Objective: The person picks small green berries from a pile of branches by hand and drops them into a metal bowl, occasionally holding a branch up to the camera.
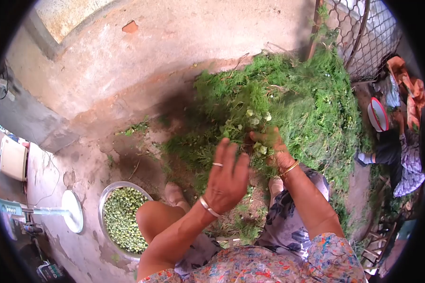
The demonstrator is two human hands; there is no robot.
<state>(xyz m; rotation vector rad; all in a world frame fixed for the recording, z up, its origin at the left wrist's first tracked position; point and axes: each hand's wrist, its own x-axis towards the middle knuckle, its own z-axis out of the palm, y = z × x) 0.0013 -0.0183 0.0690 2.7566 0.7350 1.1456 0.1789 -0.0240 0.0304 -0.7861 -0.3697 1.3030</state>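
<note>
A leafy green branch [241, 99] with pale green, knobbly cones [259, 150] is in my right hand [275, 146], whose fingers are closed around its stem; motion smears the foliage. My left hand [227, 177] is just to the left of the cones, fingers stretched out and slightly apart, with nothing visible in it. Under and behind both hands spreads a big heap of feathery green branches [316, 113]. By my left knee stands a metal basin [102, 203] holding many small green cones [123, 219].
A standing fan [72, 211] is on the floor at left, near a plastered wall [141, 56]. At right, another person's leg [387, 151] is beside a red-rimmed white basin [378, 115]. Wire mesh [363, 37] stands behind the heap.
</note>
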